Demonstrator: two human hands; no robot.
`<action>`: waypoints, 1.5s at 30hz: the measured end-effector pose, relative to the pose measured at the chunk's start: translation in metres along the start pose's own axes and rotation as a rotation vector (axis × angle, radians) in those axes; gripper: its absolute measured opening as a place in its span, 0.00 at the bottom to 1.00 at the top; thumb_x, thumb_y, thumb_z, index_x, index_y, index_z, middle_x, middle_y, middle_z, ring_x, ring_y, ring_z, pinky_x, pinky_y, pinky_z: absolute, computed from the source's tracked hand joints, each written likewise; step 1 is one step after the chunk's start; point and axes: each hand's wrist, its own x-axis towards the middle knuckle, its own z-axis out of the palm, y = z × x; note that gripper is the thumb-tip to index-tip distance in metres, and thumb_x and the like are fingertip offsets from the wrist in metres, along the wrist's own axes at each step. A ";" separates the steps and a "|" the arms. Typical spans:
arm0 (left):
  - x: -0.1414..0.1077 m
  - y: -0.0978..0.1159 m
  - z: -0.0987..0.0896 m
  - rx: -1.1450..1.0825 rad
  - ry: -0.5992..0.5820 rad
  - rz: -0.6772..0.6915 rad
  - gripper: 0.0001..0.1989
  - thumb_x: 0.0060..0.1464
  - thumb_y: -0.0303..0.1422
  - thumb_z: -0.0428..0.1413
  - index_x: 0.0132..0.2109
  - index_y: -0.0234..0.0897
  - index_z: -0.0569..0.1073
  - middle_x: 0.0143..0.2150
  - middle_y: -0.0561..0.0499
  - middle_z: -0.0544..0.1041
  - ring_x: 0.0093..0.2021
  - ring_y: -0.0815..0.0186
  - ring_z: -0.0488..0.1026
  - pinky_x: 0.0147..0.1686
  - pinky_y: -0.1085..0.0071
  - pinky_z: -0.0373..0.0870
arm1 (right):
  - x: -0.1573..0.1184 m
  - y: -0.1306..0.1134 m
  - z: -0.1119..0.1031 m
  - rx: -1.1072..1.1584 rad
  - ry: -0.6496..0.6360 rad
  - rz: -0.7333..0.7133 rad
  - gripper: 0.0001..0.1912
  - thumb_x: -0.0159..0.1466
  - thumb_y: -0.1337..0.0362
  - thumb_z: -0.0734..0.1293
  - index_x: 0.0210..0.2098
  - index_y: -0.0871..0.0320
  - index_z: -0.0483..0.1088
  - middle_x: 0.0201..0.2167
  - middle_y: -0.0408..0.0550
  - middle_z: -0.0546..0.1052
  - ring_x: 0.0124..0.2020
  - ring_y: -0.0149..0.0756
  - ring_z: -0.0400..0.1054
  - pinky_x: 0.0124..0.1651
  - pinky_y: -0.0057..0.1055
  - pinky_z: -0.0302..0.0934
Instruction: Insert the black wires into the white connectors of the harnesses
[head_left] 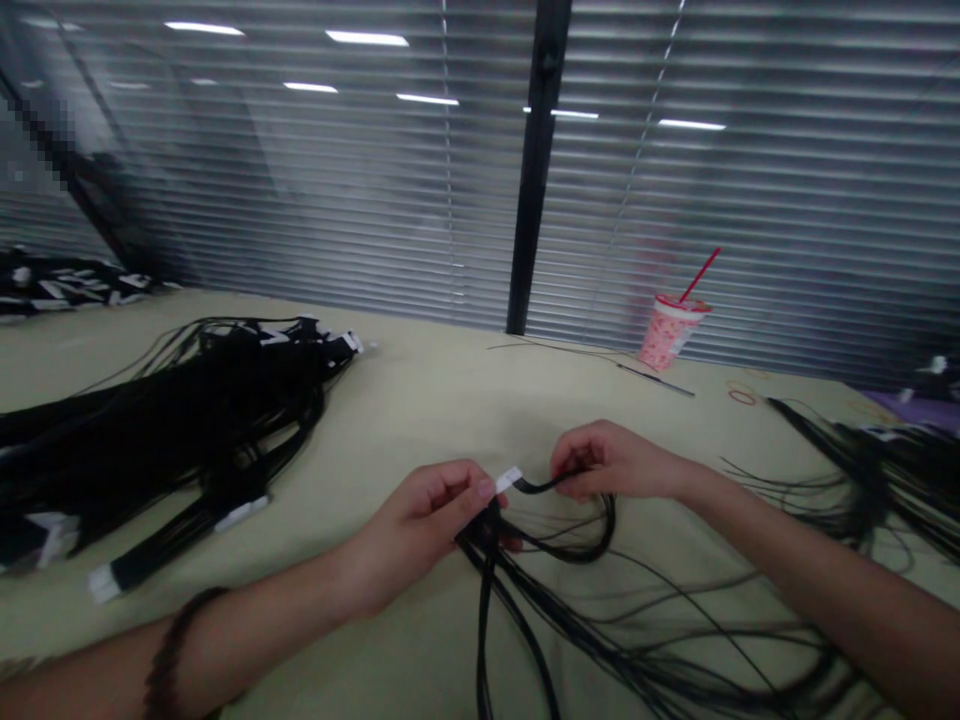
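Left hand (pixel 431 515) and right hand (pixel 611 462) hold one black cable (pixel 536 487) with one white connector (pixel 508 479) over the surface (pixel 435 400).
The left hand pinches the connector, thumb on top; the right hand, fingers curled, pinches the cable just beside it. One pink cup (pixel 666 335) with one red straw (pixel 700 277) stands beyond them, one pen (pixel 656 380) lying near it. At left lies one large heap of black cables (pixel 187 430), too many to count.

Head camera looks down across the table (pixel 420 400).
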 end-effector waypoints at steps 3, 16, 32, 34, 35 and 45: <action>-0.003 0.005 0.001 0.080 -0.048 -0.010 0.09 0.56 0.33 0.49 0.32 0.32 0.68 0.27 0.50 0.74 0.32 0.66 0.73 0.30 0.75 0.64 | 0.000 0.013 -0.016 0.152 0.001 0.054 0.11 0.50 0.63 0.68 0.29 0.65 0.67 0.19 0.42 0.69 0.19 0.25 0.62 0.24 0.24 0.58; -0.012 -0.001 0.006 -0.395 -0.068 -0.063 0.06 0.55 0.28 0.50 0.34 0.33 0.71 0.31 0.51 0.72 0.37 0.58 0.74 0.38 0.67 0.67 | 0.011 0.030 0.010 -0.129 0.433 -0.095 0.12 0.48 0.59 0.69 0.26 0.60 0.65 0.22 0.41 0.65 0.22 0.26 0.57 0.24 0.24 0.51; -0.004 -0.004 0.002 -0.363 0.090 -0.020 0.07 0.53 0.31 0.53 0.34 0.31 0.73 0.31 0.49 0.75 0.38 0.63 0.73 0.40 0.72 0.65 | -0.028 -0.056 -0.003 -0.354 0.294 -0.180 0.15 0.58 0.57 0.62 0.21 0.60 0.61 0.16 0.38 0.59 0.18 0.23 0.51 0.20 0.22 0.46; -0.003 -0.005 0.001 -0.359 0.088 0.000 0.07 0.53 0.30 0.53 0.34 0.32 0.73 0.31 0.49 0.75 0.36 0.67 0.73 0.39 0.74 0.64 | -0.028 -0.068 0.024 -0.555 0.135 -0.252 0.12 0.61 0.61 0.59 0.24 0.60 0.66 0.18 0.40 0.64 0.19 0.24 0.55 0.23 0.23 0.48; -0.003 -0.005 0.001 -0.350 0.086 0.012 0.06 0.53 0.30 0.53 0.33 0.32 0.73 0.30 0.49 0.75 0.34 0.68 0.72 0.37 0.75 0.64 | -0.028 -0.072 0.037 -0.660 0.133 -0.279 0.13 0.62 0.62 0.58 0.25 0.60 0.66 0.19 0.41 0.66 0.21 0.24 0.57 0.25 0.24 0.49; -0.002 -0.008 0.003 -0.235 0.109 0.091 0.05 0.51 0.30 0.55 0.30 0.32 0.72 0.28 0.51 0.72 0.32 0.70 0.66 0.33 0.75 0.60 | -0.025 -0.058 0.062 -0.726 0.250 -0.061 0.09 0.61 0.63 0.58 0.31 0.56 0.68 0.22 0.40 0.71 0.21 0.25 0.60 0.24 0.23 0.49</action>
